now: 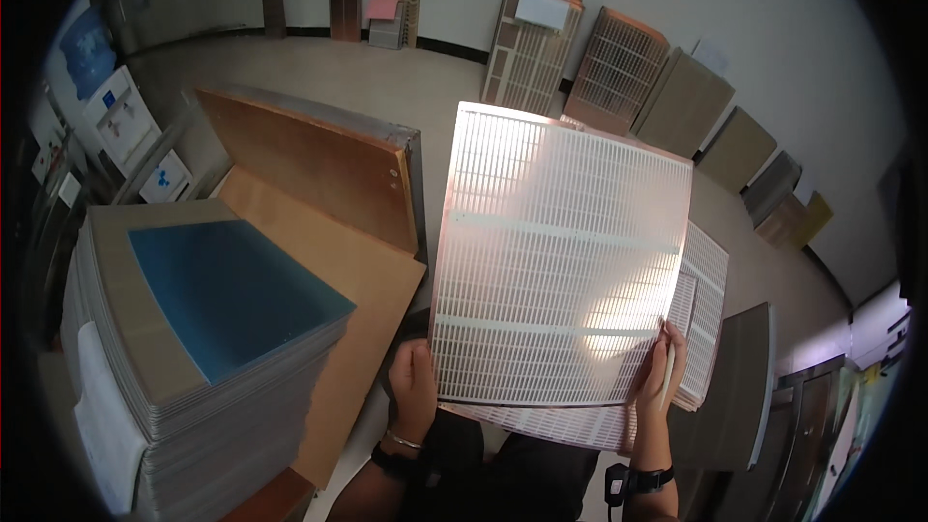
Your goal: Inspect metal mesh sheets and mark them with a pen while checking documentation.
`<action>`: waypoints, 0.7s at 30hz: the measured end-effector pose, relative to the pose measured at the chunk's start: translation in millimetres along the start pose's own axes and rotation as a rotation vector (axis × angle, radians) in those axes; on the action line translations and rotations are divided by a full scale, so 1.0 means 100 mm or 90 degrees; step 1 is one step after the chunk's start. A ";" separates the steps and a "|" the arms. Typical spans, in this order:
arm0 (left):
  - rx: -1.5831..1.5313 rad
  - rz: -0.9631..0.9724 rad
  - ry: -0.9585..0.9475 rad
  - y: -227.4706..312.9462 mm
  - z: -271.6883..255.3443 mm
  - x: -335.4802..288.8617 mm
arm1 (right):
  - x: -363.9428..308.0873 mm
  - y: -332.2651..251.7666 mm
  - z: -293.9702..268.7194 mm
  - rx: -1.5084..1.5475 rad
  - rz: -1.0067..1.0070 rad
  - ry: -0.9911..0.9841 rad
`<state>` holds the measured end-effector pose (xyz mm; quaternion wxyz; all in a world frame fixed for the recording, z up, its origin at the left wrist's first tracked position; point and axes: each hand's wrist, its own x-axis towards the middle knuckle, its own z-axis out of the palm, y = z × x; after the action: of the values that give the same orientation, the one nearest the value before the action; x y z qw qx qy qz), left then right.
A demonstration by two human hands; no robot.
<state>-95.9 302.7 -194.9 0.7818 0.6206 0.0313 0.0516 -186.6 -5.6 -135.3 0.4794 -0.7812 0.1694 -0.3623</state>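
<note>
I hold up a large thin panel [561, 251], shiny and copper-edged, covered with rows of small slots. My left hand [414, 389] grips its lower left corner. My right hand [663, 367] grips its lower right edge and also has a thin white stick between its fingers. Under the lifted panel lies a stack of similar slotted panels [704, 275], showing at the right and along the bottom. The lifted panel tilts toward me and reflects a bright light spot.
A tall pile of grey sheets [232, 396] with a blue sheet [232, 290] on top stands at the left. Brown boards [319, 174] lie beside it. More slotted panels [619, 68] and boards lean on the far wall. A water dispenser [121, 121] stands far left.
</note>
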 end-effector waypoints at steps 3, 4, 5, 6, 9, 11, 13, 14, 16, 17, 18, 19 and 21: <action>0.012 -0.015 -0.002 0.00 0.01 0.00 | 0.00 0.15 -0.04 0.068 0.004 0.029; -0.010 0.009 0.000 0.00 0.02 0.01 | 0.01 0.17 -0.03 0.105 0.012 0.047; -0.032 0.032 0.002 -0.01 0.04 0.02 | 0.00 0.16 -0.04 0.105 0.006 0.052; -0.037 0.037 -0.004 0.00 0.04 0.02 | 0.00 0.14 -0.04 0.126 0.029 0.046; -0.075 0.004 -0.013 0.03 0.00 0.02 | 0.03 0.04 -0.02 0.105 0.023 0.058; -0.084 -0.030 0.003 0.03 -0.05 0.04 | 0.04 -0.03 -0.02 0.170 0.027 0.012; -0.091 -0.016 0.009 0.06 -0.04 0.05 | 0.04 -0.17 0.02 0.164 0.007 0.035; -0.104 -0.010 0.020 0.10 -0.03 0.05 | 0.05 -0.24 0.02 0.173 0.031 0.029; -0.105 0.000 0.020 0.15 -0.06 0.06 | 0.05 -0.31 0.04 0.214 0.048 0.023; -0.108 0.005 0.015 0.13 -0.07 0.07 | 0.05 -0.36 0.03 0.216 0.043 0.027; -0.117 0.015 0.033 0.10 -0.07 0.09 | 0.06 -0.41 0.02 0.220 0.068 0.010; -0.126 0.022 0.050 0.09 -0.07 0.09 | 0.05 -0.45 0.01 0.222 0.095 -0.006; -0.129 0.024 0.052 0.09 -0.09 0.11 | 0.07 -0.47 0.05 0.231 0.058 0.003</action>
<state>-86.3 314.6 -188.3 0.8374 0.5364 0.0459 0.0943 -182.0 15.7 -93.3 0.6282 -0.6723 0.1378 -0.3667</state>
